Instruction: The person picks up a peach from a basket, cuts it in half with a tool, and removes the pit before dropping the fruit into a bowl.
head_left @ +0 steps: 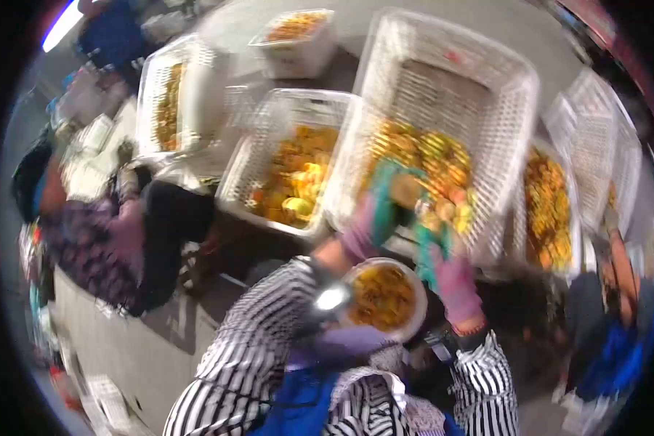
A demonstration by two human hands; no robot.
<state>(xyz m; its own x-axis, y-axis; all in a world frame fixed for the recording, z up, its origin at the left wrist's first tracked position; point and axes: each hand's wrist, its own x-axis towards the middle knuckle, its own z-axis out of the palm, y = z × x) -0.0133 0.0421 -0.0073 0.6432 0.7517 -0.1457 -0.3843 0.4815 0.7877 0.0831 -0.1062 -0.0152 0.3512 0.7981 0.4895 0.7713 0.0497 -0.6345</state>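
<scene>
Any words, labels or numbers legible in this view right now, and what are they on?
No text can be read; the whole view is motion-blurred.
Red mark on the tilted white basket: too blurred to read.
Bright watch face on the left wrist: only glare, nothing legible.

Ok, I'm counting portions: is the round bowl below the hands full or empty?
Full, or nearly: yellow-orange pieces cover the round bowl almost to its white rim. How deep they lie cannot be told.
</scene>
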